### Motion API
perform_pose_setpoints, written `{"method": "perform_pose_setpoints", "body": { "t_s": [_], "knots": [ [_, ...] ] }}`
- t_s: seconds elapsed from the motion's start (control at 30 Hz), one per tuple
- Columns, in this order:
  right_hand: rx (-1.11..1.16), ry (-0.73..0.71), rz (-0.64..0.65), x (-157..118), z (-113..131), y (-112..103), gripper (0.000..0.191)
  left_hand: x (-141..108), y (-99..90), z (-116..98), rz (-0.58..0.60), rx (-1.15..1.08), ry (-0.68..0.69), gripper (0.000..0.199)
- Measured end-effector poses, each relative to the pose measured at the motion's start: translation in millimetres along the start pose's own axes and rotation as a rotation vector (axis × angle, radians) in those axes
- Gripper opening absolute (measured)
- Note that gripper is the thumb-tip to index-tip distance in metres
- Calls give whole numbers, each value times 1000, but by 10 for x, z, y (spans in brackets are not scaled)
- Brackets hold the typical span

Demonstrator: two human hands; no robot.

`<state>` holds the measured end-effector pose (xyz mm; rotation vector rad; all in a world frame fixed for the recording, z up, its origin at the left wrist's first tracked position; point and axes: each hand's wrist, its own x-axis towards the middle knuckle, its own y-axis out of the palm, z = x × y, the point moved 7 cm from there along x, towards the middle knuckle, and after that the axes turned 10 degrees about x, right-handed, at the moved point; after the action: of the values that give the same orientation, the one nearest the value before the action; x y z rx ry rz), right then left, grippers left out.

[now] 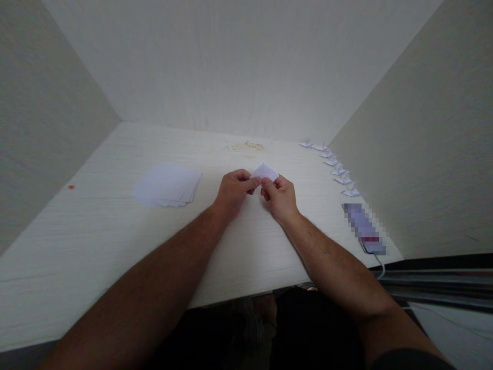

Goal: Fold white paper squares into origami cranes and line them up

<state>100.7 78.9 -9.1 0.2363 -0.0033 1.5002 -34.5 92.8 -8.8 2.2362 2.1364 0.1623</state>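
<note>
Both hands hold a small piece of folded white paper (264, 170) just above the middle of the table, its pointed top facing away from me. My left hand (236, 189) pinches the left corner between thumb and fingers. On the other side, my right hand (280, 196) grips the right part, its thumb pressed on the near face. The two thumbs nearly meet at the lower edge of the paper. My hands cover that lower edge, and the folds there are hidden.
Left of my hands lies a stack of white paper sheets (169, 182). Several folded paper figures (339, 170) line the right side, with a blurred-out phone (364, 228) and its cable (381, 268) nearer me. Walls enclose the white table (115, 241) at the back and sides.
</note>
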Motion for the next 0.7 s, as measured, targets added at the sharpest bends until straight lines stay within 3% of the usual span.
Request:
{"method": "perform_pose_setpoints", "body": {
  "t_s": [0.37, 0.57, 0.7],
  "knots": [
    [-55, 17, 13, 16, 16, -45, 36, -11, -89, -83, -107, 83, 72, 39],
    [-189, 101, 170, -11, -2, 7, 32, 25, -105, -88, -49, 205, 90, 26],
    [-230, -25, 24, 4, 112, -55, 28, 19, -152, -82, -111, 236, 59, 26]
  ]
}}
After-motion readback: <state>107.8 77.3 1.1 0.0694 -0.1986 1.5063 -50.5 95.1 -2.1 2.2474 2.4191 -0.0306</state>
